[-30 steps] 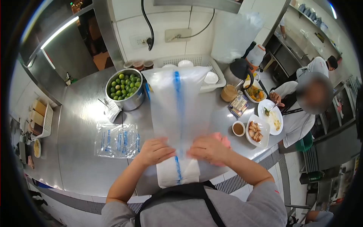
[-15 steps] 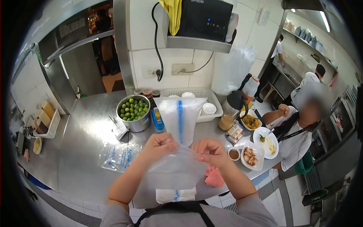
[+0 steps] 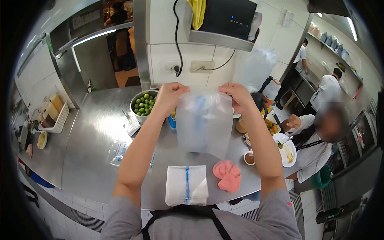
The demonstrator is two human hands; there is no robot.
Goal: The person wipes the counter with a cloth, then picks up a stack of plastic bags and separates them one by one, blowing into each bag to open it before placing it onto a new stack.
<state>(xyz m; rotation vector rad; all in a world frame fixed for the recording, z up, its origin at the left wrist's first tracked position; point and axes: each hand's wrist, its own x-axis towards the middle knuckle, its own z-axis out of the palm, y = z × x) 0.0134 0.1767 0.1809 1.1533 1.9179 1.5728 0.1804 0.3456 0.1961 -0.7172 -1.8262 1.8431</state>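
Note:
My left hand (image 3: 173, 97) pinches one top corner of a translucent plastic bag (image 3: 205, 124). The opposite corner is between the fingers of my right hand (image 3: 239, 97). The bag hangs upright and spread wide above the counter, and a blue stripe shows through it. Close to my body lies a flat white stack with a blue stripe (image 3: 187, 186). To its right sits a crumpled pink cloth (image 3: 228, 176). Left of my left forearm are clear packets with blue print (image 3: 119, 154), partly hidden by the arm.
A metal pot of green limes (image 3: 144, 105) stands behind my left arm on the steel counter (image 3: 92, 160). At right are a sauce cup (image 3: 249, 158), a white plate with food (image 3: 286, 150) and a seated person (image 3: 312, 144). A projector (image 3: 228, 20) sits on a wall shelf.
Both hands have moved up and forward and farther apart, stretching the bag out between them. The white stack and pink cloth near me are now uncovered.

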